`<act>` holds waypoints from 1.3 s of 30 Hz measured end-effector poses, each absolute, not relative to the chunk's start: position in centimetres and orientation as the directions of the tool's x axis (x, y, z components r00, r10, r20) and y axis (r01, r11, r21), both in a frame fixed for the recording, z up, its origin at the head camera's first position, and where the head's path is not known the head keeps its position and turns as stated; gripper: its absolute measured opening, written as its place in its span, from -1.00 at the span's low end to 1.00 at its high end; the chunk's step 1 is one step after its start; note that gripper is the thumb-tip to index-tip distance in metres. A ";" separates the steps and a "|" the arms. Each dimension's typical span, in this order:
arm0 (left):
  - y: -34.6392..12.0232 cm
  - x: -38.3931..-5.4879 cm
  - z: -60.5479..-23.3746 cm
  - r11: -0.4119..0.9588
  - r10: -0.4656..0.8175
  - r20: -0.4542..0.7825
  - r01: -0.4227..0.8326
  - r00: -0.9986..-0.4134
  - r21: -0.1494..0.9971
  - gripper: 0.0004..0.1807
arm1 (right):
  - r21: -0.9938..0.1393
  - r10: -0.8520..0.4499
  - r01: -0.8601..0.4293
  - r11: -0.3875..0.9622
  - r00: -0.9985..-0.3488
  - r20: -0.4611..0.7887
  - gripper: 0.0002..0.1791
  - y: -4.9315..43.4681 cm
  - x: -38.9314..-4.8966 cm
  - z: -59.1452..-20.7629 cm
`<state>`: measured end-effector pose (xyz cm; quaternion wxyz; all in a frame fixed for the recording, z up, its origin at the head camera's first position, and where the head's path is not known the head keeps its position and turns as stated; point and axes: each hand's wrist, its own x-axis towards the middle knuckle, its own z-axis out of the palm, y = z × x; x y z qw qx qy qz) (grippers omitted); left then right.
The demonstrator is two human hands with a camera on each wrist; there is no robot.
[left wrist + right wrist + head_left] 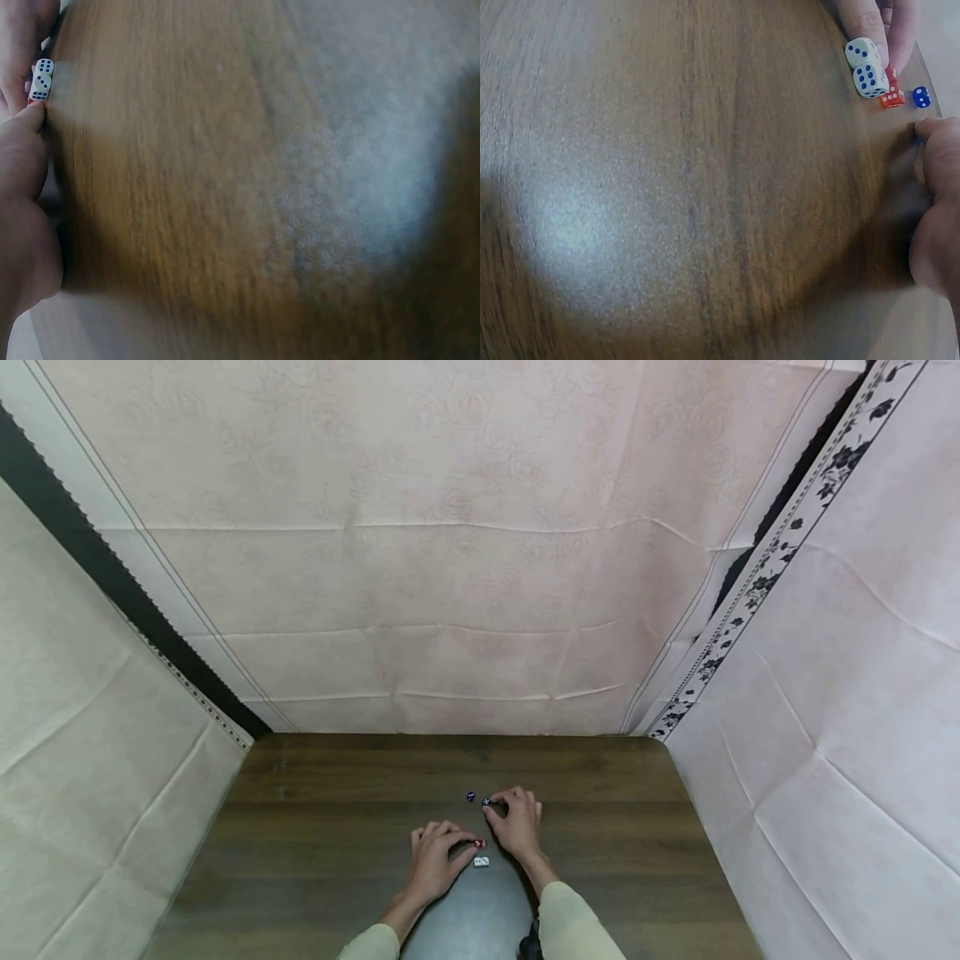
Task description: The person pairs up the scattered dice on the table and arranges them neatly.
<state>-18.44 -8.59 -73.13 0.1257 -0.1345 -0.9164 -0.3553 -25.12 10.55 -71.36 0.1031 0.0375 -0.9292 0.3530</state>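
My left hand (437,860) pinches a red die between thumb and index finger, beside another red die (483,843). Just nearer to me, two white dice (481,862) with blue pips stand side by side. In the right wrist view these white dice (868,79) partly cover the red dice (892,97). My right hand (517,821) is farther forward, with a blue die (486,802) between its thumb and index fingertips. To the left of those fingertips lies a second blue die (470,797). The left wrist view shows the white dice (43,75) beside my left thumb tip.
The dice are on a brown wood-grain table (315,827) with rounded far corners. Pale patterned cloth (465,577) hangs behind the table, and more cloth (847,710) hangs along both sides. A small black object (531,943) is near my right sleeve.
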 end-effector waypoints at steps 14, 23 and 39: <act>-8.6 -18.4 -73.3 0.706 0.158 0.331 0.340 -0.930 0.621 -0.83 | -0.709 -0.018 -0.229 0.667 -0.956 0.292 -0.85 11.4 -25.0 -71.9; -8.6 -18.4 -73.5 0.708 0.164 0.330 0.344 -0.930 0.617 -0.83 | -0.686 -0.046 -0.206 0.697 -0.969 0.244 -0.86 12.2 -24.1 -71.4; -8.7 -18.6 -73.8 0.712 0.159 0.361 0.360 -0.919 0.602 -0.84 | -0.647 -0.146 -0.279 0.710 -0.957 0.252 -0.88 12.4 -22.4 -71.0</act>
